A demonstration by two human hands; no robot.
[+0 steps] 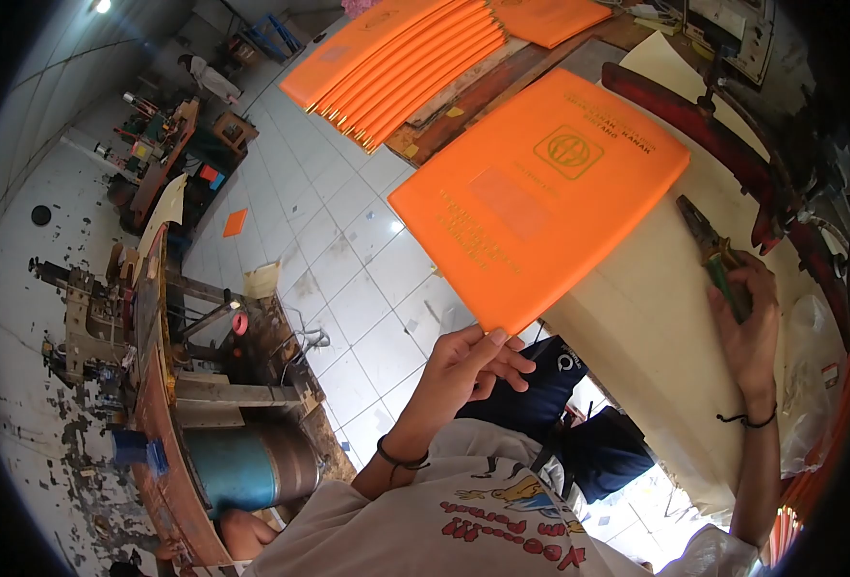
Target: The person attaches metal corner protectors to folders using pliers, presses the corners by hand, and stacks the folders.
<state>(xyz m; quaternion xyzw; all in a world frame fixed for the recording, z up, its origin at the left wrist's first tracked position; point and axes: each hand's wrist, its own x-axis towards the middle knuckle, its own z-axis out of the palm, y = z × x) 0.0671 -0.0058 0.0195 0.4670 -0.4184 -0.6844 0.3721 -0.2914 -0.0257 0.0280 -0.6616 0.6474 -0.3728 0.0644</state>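
Observation:
An orange folder (540,212) with gold lettering and a round emblem is tilted up over the edge of the worktable. My left hand (463,370) pinches its lower corner between thumb and fingers. Over the cream table surface, my right hand (754,313) is wrapped around the green handles of a pair of pliers (709,245). The jaws of the pliers point up and away from me, apart from the folder.
A fanned stack of orange folders (415,62) lies at the table's far left end, with more folders (550,19) beside it. A dark red metal lever frame (694,115) borders the right. Machines (88,317) and a blue drum (233,466) stand at left. Far off is another person (209,77).

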